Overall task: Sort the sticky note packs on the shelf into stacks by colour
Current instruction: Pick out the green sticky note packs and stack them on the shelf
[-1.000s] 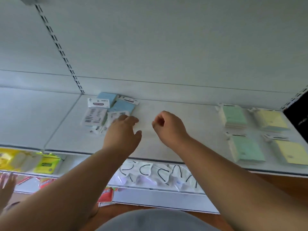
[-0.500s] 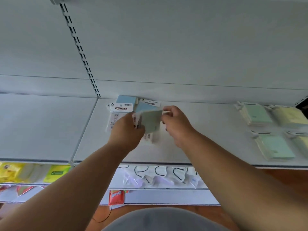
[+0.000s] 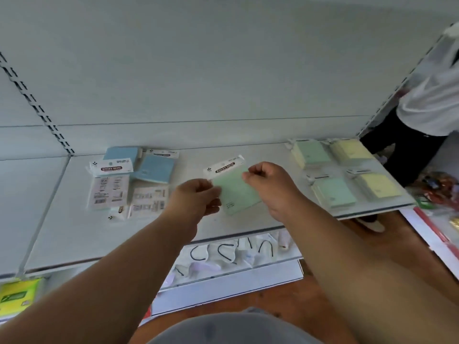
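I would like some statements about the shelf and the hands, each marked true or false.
1. Both hands hold the green pack. True: the left hand grips its left edge, the right hand its right edge.
2. The held pack lies flat on the shelf. False: it is lifted above it.
3. The green stacks lie left of the yellow stacks. True.
4. The blue packs lie at the right end of the shelf. False: they are at the left, near the back.
5. The held pack is yellow. False: it is green.
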Demonstrator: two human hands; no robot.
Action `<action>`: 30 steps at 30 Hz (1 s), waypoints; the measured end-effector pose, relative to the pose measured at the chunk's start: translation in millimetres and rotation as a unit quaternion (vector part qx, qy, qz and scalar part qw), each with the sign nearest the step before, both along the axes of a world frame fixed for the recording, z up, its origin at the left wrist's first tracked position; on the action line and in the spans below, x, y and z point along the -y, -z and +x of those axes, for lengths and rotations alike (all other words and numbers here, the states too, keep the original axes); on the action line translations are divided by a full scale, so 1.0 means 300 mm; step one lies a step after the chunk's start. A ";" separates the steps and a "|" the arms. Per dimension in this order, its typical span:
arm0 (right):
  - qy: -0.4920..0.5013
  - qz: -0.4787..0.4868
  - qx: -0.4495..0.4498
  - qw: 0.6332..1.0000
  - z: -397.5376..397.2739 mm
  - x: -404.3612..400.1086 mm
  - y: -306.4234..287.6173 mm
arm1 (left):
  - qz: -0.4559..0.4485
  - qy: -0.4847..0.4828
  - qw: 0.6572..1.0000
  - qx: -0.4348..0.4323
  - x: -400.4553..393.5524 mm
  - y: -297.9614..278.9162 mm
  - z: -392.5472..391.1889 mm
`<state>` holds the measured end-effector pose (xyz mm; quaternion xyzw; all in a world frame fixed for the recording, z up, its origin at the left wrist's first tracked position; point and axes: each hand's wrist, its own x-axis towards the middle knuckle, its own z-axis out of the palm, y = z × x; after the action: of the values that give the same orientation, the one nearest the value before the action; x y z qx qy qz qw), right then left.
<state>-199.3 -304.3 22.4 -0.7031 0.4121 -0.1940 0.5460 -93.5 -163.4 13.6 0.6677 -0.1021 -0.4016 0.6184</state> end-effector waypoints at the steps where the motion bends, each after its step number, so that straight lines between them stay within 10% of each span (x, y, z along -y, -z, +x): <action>1: 0.012 -0.004 -0.012 1.000 -0.049 0.034 0.001 | 0.006 0.010 1.000 0.016 0.043 0.003 -0.037; 15: 0.008 -0.125 -0.167 0.978 -0.560 0.628 -0.048 | 0.125 0.026 0.975 0.183 0.669 -0.004 -0.558; 30: -0.108 -0.254 -0.264 0.924 -0.545 0.719 0.004 | 0.280 0.041 0.886 0.368 0.710 0.010 -0.664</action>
<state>-362.8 -520.1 21.2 -0.8843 0.4001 -0.0395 0.2376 -292.7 -376.4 10.5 0.9081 -0.2330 -0.1637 0.3069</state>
